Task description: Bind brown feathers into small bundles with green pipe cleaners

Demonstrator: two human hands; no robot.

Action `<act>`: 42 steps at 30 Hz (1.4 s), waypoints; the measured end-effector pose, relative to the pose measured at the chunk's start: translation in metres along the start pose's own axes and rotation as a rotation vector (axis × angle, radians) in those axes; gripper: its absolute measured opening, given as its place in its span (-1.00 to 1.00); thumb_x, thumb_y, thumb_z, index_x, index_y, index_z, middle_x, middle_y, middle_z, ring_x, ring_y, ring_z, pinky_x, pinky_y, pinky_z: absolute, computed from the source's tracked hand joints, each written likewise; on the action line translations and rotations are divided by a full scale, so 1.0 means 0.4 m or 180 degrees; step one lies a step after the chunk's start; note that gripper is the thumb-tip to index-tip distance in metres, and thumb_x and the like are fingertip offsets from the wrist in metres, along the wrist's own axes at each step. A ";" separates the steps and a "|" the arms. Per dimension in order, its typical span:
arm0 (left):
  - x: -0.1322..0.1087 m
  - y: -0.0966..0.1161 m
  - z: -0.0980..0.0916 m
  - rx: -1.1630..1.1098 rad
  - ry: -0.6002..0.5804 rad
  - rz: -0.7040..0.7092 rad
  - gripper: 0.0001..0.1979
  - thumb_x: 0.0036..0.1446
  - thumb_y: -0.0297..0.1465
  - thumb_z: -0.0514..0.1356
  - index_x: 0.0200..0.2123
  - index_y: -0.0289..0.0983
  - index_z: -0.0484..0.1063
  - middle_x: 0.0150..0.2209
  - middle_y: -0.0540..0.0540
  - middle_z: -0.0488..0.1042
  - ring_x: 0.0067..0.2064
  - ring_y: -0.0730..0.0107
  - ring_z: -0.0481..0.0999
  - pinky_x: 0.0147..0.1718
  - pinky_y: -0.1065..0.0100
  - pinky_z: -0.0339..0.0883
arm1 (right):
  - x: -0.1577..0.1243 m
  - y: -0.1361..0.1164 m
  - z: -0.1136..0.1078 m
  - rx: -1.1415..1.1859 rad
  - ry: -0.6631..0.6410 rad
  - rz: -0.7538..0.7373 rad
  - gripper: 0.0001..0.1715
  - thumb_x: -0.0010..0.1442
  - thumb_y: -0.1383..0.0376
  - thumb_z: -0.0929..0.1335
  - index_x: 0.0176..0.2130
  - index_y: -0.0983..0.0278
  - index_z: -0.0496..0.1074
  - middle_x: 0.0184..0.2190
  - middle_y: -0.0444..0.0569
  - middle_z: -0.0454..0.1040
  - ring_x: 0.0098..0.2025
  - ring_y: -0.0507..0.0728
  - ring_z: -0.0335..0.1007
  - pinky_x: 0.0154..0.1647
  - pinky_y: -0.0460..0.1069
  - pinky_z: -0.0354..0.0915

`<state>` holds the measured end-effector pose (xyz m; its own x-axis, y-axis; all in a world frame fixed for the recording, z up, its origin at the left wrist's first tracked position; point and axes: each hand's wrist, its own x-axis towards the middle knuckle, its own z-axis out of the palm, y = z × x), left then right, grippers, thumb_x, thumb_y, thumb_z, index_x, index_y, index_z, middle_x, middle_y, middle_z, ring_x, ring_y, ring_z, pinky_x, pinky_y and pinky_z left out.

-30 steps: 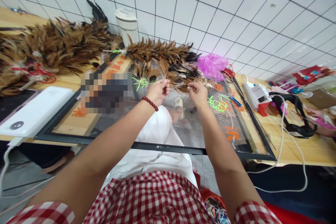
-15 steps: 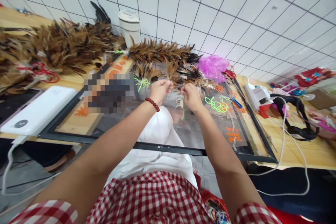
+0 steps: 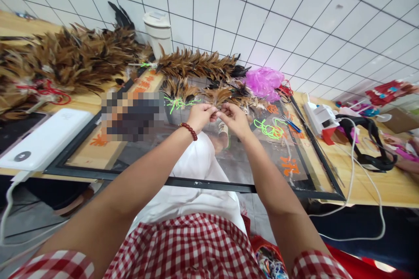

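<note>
My left hand [image 3: 199, 117], a dark red bead bracelet on its wrist, pinches the base of a small bunch of brown feathers [image 3: 218, 95]. Against it, my right hand [image 3: 236, 120] closes its thumb and fingers on the same base, so the fingertips of both hands meet above the glass. The feathers fan away from me; their quill ends are hidden by my fingers. Left of the hands lies another feather bunch [image 3: 181, 90] with bright green cord [image 3: 176, 103] at its base. More green cord [image 3: 269, 129] lies looped on the right, beside a blue tool [image 3: 293, 126].
A black-framed glass panel [image 3: 209, 183] lies across the table. Behind it are a long feather strand [image 3: 199, 64], a white lidded cup [image 3: 158, 32] and a pink plastic bag [image 3: 264, 82]. A white power bank [image 3: 49, 137] is left; a power strip [image 3: 319, 115] and cables are right.
My hands have come together at the base of the feathers, the right moving left to meet the left. The held feathers now look more fanned out. The view has shifted slightly.
</note>
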<state>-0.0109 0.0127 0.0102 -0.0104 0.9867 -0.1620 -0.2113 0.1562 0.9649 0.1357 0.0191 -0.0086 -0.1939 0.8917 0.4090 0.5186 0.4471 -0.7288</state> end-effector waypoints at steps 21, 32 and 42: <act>0.005 -0.006 -0.022 0.0895 -0.0469 -0.0097 -0.81 0.05 -0.54 0.20 -0.59 -0.39 0.45 -0.64 -0.04 0.43 -0.61 0.53 0.42 -0.58 0.48 0.32 | -0.012 -0.019 -0.023 -0.1586 -0.0116 -0.0648 -0.85 0.18 0.24 0.33 -0.36 0.21 0.50 -0.37 -0.05 0.52 -0.21 0.15 0.35 -0.05 0.08 0.07; -0.004 0.007 -0.017 0.0147 -0.0546 -0.0471 -0.78 0.03 -0.48 0.28 -0.61 -0.37 0.38 -0.67 -0.03 0.38 -0.66 0.59 0.33 -0.63 0.51 0.22 | 0.001 0.054 -0.066 -0.2005 0.0466 0.0565 -0.65 0.11 0.33 0.32 -0.07 0.22 0.45 -0.11 0.14 0.42 -0.07 0.30 0.31 -0.13 0.15 0.21; 0.000 0.018 -0.022 -0.0618 -0.0098 -0.0404 -0.83 0.16 -0.51 0.16 -0.49 -0.39 0.41 -0.60 -0.02 0.39 -0.61 0.61 0.36 -0.58 0.52 0.25 | 0.020 0.064 -0.075 -0.0316 0.0776 0.0563 -0.74 0.10 0.15 0.33 -0.39 0.28 0.50 -0.50 -0.10 0.41 -0.41 0.08 0.28 -0.30 -0.01 0.24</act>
<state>-0.0209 0.0134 0.0154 0.0573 0.9610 -0.2704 -0.3930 0.2707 0.8788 0.1725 0.0354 -0.0076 0.1056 0.9063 0.4091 0.6076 0.2668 -0.7480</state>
